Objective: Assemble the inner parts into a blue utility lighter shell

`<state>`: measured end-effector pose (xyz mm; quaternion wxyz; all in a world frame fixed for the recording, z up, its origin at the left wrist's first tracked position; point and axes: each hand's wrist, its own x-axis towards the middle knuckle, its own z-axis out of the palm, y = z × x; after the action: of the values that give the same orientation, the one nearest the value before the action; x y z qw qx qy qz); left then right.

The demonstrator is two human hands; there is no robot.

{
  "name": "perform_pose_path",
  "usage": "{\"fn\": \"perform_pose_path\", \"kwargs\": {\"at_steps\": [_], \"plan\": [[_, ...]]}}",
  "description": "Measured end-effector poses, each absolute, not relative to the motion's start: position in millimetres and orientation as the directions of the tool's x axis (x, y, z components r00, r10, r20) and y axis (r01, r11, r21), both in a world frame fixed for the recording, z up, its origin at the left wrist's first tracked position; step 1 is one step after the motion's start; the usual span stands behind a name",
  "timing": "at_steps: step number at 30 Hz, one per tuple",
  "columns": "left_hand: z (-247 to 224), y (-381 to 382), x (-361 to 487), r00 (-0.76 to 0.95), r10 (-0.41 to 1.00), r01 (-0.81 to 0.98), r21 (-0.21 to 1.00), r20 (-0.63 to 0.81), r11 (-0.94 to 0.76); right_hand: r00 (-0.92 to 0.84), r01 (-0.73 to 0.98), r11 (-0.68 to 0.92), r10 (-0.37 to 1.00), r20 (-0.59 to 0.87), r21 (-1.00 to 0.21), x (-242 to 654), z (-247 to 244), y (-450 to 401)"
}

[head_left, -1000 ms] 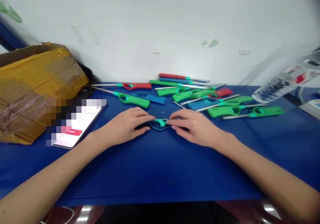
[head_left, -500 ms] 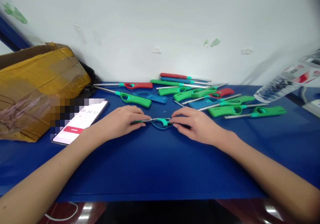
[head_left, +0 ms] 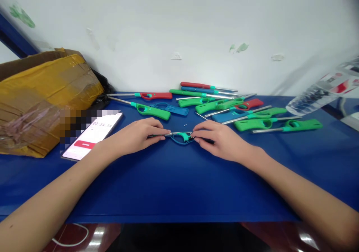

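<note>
A blue lighter half with a teal trigger (head_left: 183,137) lies between my hands at the middle of the blue table. My left hand (head_left: 144,133) pinches its metal tube on the left side. At the trigger end, the fingers of my right hand (head_left: 214,136) are closed on the lighter body, most of which they hide. A tiny metal piece (head_left: 185,124) lies just behind the lighter. Farther back are a green lighter (head_left: 155,112), a red lighter (head_left: 159,95) and a loose blue casing half (head_left: 176,110).
Several green, red and blue lighters (head_left: 252,124) are spread at the back right. A clear bottle (head_left: 314,93) leans at the far right. On the left are a taped cardboard box (head_left: 50,94) and a lit phone (head_left: 92,136) beside my left forearm.
The fingers of my left hand have closed a little around the tube. The view has shifted slightly; otherwise my hands hold nearly the same position.
</note>
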<state>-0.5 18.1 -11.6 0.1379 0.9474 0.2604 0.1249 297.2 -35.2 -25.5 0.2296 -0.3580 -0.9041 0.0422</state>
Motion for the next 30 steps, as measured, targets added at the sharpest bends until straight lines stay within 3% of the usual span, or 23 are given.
{"fn": "perform_pose_path", "kwargs": {"at_steps": [13, 25, 30], "plan": [[-16.9, 15.5, 6.1, 0.755, 0.597, 0.479, 0.394, 0.271, -0.785, -0.630, 0.620, 0.737, 0.672, 0.388, -0.269, 296.5, -26.1, -35.6], [-14.1, 16.9, 3.0, 0.809, 0.540, 0.482, 0.264, 0.232, -0.836, -0.629, 0.615, 0.734, 0.677, 0.383, -0.287, 296.2, -25.3, -35.4], [-20.5, 18.0, 3.9, 0.781, 0.556, 0.484, 0.287, 0.285, -0.827, -0.623, 0.620, 0.728, 0.684, 0.380, -0.293, 295.7, -26.0, -35.2]]}}
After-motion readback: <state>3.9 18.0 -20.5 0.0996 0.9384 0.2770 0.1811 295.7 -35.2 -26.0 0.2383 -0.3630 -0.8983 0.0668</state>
